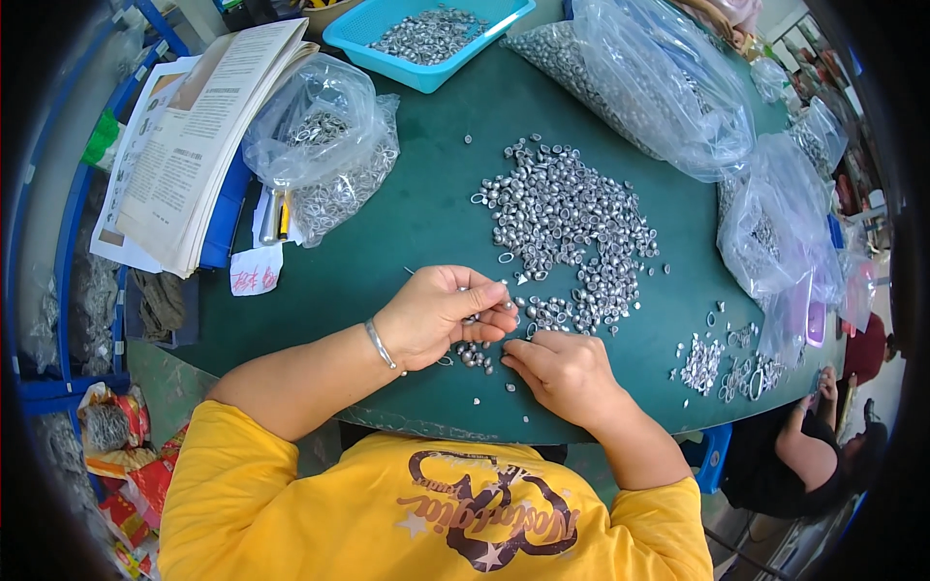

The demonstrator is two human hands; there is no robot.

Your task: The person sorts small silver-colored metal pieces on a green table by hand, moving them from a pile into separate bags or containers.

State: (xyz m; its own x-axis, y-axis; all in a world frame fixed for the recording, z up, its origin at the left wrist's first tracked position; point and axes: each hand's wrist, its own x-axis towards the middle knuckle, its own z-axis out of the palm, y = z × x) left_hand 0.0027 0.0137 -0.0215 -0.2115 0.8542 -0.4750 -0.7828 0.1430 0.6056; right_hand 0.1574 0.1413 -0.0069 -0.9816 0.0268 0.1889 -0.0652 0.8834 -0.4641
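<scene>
The left hand (450, 315) has thumb and forefinger pinched together on a small metal piece (507, 304), its other fingers loosely curled. The right hand (565, 376) is bent inward just beside it, fingertips close together; whether they grip anything I cannot tell. The heap of silvery pieces (572, 218) lies just beyond both hands on the green table (417, 174).
</scene>
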